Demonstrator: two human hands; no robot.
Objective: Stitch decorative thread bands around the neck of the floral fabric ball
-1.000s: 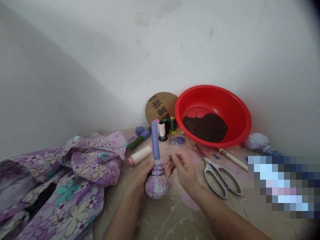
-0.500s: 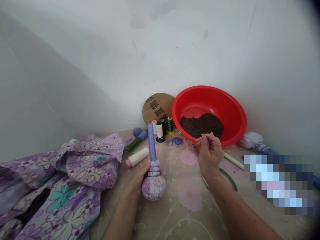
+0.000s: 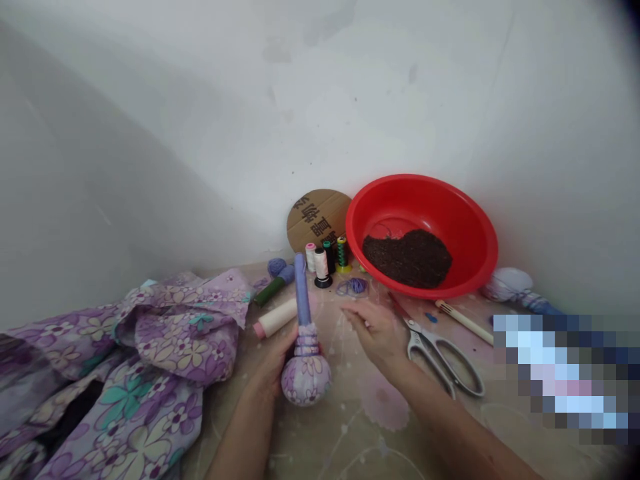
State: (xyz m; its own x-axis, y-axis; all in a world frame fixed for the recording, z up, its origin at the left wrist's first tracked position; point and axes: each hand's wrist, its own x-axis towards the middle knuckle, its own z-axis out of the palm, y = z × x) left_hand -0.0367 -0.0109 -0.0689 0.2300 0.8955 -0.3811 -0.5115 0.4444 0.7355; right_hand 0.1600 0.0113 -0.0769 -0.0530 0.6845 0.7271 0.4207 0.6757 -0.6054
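My left hand (image 3: 275, 370) is wrapped around the neck of a mallet-shaped cloth tool, its round head (image 3: 306, 381) covered in purple floral fabric. The tool's purple-wrapped handle (image 3: 302, 287) points up and away from me. Purple bands bind the cloth where head and handle meet. To the right of it, my right hand (image 3: 373, 330) is closed in a pinch above the table, apart from the tool. A fine thread ran from these fingertips a moment ago; it is too faint to follow now.
Scissors (image 3: 440, 353) lie beside my right forearm, below a red basin (image 3: 480, 220) holding dark, crumbly filling. Several thread spools (image 3: 321, 267) stand by a cardboard disc (image 3: 313, 217). Floral cloth (image 3: 165, 347) is heaped at left. A white roll (image 3: 277, 317) lies near the handle.
My right hand has moved left and toward me, away from the basin's rim, uncovering the scissors. My left hand keeps the cloth-headed tool in almost the same place.
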